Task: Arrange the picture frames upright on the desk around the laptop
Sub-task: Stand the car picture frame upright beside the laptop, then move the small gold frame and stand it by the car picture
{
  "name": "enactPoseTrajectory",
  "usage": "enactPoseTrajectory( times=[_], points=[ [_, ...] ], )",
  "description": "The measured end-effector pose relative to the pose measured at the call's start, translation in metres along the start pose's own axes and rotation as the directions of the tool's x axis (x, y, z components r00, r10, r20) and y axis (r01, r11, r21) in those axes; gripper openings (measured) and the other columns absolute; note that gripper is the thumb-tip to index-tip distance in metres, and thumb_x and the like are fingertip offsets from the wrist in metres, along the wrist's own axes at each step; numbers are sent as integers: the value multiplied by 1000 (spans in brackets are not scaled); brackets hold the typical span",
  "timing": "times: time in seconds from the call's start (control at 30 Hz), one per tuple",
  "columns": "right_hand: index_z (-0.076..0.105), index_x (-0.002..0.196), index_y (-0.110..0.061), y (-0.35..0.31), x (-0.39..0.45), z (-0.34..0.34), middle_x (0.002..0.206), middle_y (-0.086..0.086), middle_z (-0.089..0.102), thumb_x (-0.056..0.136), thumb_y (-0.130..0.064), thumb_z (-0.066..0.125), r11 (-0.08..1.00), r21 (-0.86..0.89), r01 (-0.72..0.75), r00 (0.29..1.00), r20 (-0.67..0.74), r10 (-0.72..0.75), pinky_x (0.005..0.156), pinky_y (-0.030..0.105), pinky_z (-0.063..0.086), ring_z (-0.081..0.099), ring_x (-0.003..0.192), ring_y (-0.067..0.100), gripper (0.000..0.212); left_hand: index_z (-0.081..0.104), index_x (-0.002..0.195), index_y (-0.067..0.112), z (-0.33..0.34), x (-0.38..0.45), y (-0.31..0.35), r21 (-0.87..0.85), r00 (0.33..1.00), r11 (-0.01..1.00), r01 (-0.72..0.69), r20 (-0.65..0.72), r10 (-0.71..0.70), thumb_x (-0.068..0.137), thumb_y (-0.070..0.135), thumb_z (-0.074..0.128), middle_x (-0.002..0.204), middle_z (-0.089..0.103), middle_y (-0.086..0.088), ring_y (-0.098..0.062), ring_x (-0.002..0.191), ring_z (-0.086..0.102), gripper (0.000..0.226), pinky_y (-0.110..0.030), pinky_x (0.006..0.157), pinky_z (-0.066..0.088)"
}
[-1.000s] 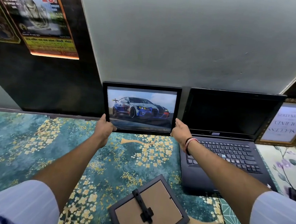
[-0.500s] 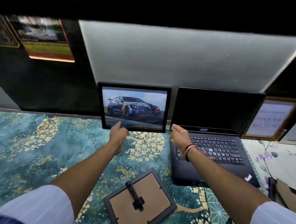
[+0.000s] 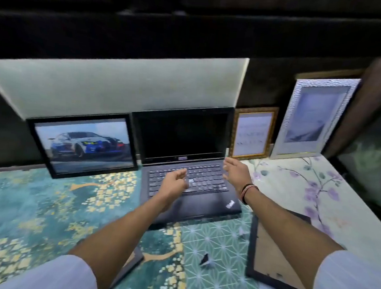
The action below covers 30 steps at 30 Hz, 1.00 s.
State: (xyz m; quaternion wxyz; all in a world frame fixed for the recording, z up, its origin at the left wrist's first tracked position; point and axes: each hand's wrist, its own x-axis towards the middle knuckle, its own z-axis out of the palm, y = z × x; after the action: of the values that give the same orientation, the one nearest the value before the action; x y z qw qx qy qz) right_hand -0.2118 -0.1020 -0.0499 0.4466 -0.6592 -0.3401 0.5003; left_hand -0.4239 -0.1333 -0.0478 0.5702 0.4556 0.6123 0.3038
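Observation:
The black laptop stands open against the back wall, its screen dark. A black frame with a car picture leans upright to its left. To its right stand a gold frame and a taller silver frame. Two more frames lie face down near me: a dark one under my right forearm and a small one mostly hidden under my left forearm. My left hand hovers over the keyboard, fingers apart, holding nothing. My right hand is empty and spread at the laptop's right edge.
The desk is covered with a teal and gold patterned sheet on the left, a green geometric sheet in the middle and a pale floral sheet on the right. A small dark clip lies on the green sheet.
Both hands let go of the car frame, which now stands on its own. They moved right, over the laptop. My view turned right, bringing the silver frame and a second face-down frame into sight.

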Motion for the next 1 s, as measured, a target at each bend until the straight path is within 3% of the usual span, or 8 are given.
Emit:
enactPoseTrajectory(
  times=[0.2, 0.33, 0.4, 0.53, 0.63, 0.77, 0.9, 1.0],
  points=[
    [58, 136, -5, -8, 25, -106, 126, 9, 63, 100, -2, 48, 995, 91, -51, 999, -9, 52, 109, 46, 46, 61, 111, 21, 37, 41, 155, 3, 107, 12, 49, 2, 999, 1000, -14, 52, 14, 91, -15, 52, 157, 47, -9, -24, 145, 45, 67, -31, 108, 43],
    [58, 134, -5, -15, 60, -158, 130, 11, 63, 97, 7, 48, 1000, 25, -10, 1000, 26, 9, 102, 45, 48, 59, 107, 26, 41, 68, 109, 14, 160, 34, 80, -28, 997, 999, -38, 64, 40, 86, -20, 47, 117, 73, 0, -15, 105, 70, 46, -19, 82, 58],
    [66, 118, -12, -23, 75, -174, 115, 7, 65, 97, 5, 45, 1000, -6, 19, 999, 37, -19, 93, 41, 49, 53, 98, 22, 34, 69, 106, 10, 177, 54, 91, -37, 998, 998, -60, 34, 61, 81, -18, 51, 115, 76, -6, -25, 106, 73, 42, -30, 81, 61],
    [66, 89, -12, -35, 113, -187, 84, 2, 58, 92, 0, 38, 992, -92, 87, 993, 82, -79, 70, 34, 41, 45, 80, 21, 30, 67, 112, 11, 197, 86, 108, -12, 994, 995, -95, -49, 94, 77, -15, 54, 117, 76, -7, -23, 106, 72, 45, -29, 74, 60],
    [63, 116, -9, -39, 140, -185, 110, 0, 69, 84, 0, 34, 979, -148, 140, 978, 178, -112, 82, 36, 52, 64, 99, 32, 44, 61, 118, 11, 204, 105, 110, 2, 991, 997, -79, -108, 79, 74, -11, 55, 119, 73, -6, -27, 111, 69, 49, -45, 96, 57],
    [28, 157, -11, -58, 138, -183, 147, 5, 49, 93, 7, 32, 978, -187, 96, 983, 171, -64, 102, 30, 42, 49, 127, 24, 66, 54, 124, 12, 210, 122, 106, 45, 987, 998, -45, -151, 51, 74, -4, 56, 119, 70, -5, -27, 112, 66, 53, -50, 100, 54],
    [11, 161, -14, -55, 149, -179, 148, 6, 45, 94, 8, 36, 976, -205, 70, 985, 171, -35, 101, 32, 42, 46, 126, 25, 75, 48, 133, 11, 216, 131, 108, 11, 987, 999, -39, -153, 40, 79, -10, 56, 123, 67, -5, -27, 115, 63, 58, -35, 86, 54],
    [6, 161, -17, -55, 157, -177, 159, 5, 33, 93, 5, 36, 978, -202, 41, 982, 187, -3, 116, 44, 37, 40, 139, 30, 78, 44, 136, 9, 217, 133, 111, -9, 991, 999, -32, -132, 31, 83, -14, 52, 127, 65, -8, -26, 113, 61, 58, -37, 90, 50]
  ],
)
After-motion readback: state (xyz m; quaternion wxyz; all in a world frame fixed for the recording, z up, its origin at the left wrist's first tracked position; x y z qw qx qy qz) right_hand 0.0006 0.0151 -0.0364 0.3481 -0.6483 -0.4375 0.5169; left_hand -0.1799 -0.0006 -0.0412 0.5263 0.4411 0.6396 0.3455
